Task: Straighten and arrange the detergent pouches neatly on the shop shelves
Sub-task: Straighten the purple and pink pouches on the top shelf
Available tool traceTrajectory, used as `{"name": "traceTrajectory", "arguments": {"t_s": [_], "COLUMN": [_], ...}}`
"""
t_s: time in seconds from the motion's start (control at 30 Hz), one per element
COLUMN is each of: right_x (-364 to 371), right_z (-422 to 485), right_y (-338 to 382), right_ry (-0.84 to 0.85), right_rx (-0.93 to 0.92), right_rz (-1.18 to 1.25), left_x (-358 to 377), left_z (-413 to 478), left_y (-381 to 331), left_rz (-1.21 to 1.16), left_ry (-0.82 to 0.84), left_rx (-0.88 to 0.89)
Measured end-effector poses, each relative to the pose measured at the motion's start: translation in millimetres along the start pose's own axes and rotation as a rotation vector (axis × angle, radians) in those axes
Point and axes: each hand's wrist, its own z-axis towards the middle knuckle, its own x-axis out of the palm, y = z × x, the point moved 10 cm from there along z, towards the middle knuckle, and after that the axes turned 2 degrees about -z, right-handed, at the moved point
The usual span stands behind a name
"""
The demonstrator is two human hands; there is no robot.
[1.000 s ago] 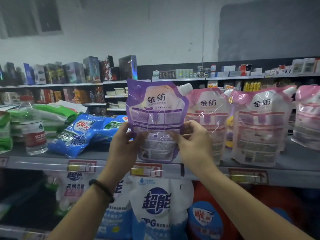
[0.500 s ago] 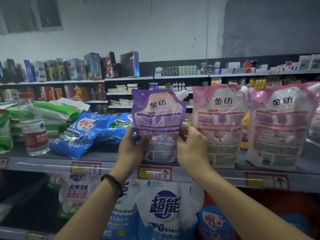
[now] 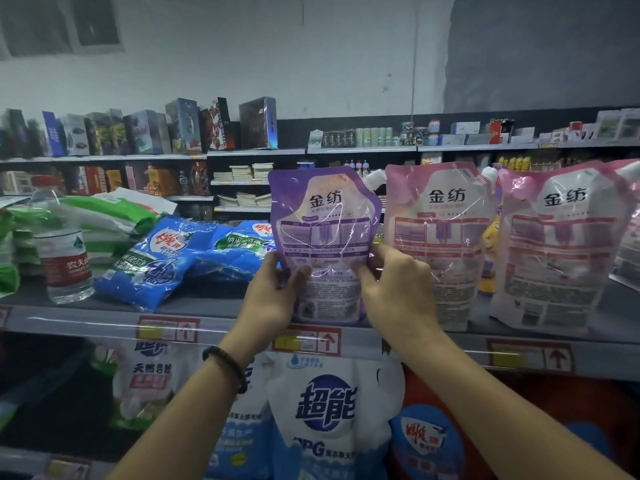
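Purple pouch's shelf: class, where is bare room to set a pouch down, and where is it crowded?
Bare shelf lies between the blue bags and the purple pouch. Crowded: pink pouches rightward; green bags and water bottle leftward.

The white wall [image 3: 242, 64] behind looked dingy in the dim, bluish light, with a big darker grey patch [image 3: 540, 53] to the right and a framed opening [image 3: 93, 26] high on the left. Back shelves [image 3: 256, 152] ran along it, and a grey shelf [image 3: 104, 320] stood nearest.
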Motion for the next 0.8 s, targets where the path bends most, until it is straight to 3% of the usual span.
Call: {"name": "traceTrajectory", "arguments": {"t_s": [0.33,0.43,0.67,0.8], "right_x": [-18,-25,-54,-82], "right_z": [-4,-9,-21,-25], "right_y": [-9,-15,-35,-56], "right_ry": [-0.007,-0.006,-0.030,-0.069], "right_rx": [0.041,0.088,0.150,0.193], "right_rz": [-0.016,0.006,0.053,0.058], "left_x": [6,-2,-13,23], "left_z": [-9,-14,-47,-71], "left_y": [-2,-8,-38,-71], "left_rz": [-0.043,-0.051,0.083,0.085], "left_ry": [-0.012,-0.125,-0.484,-0.431], "left_rx": [-0.042,-0.013,0.255,0.404]}}
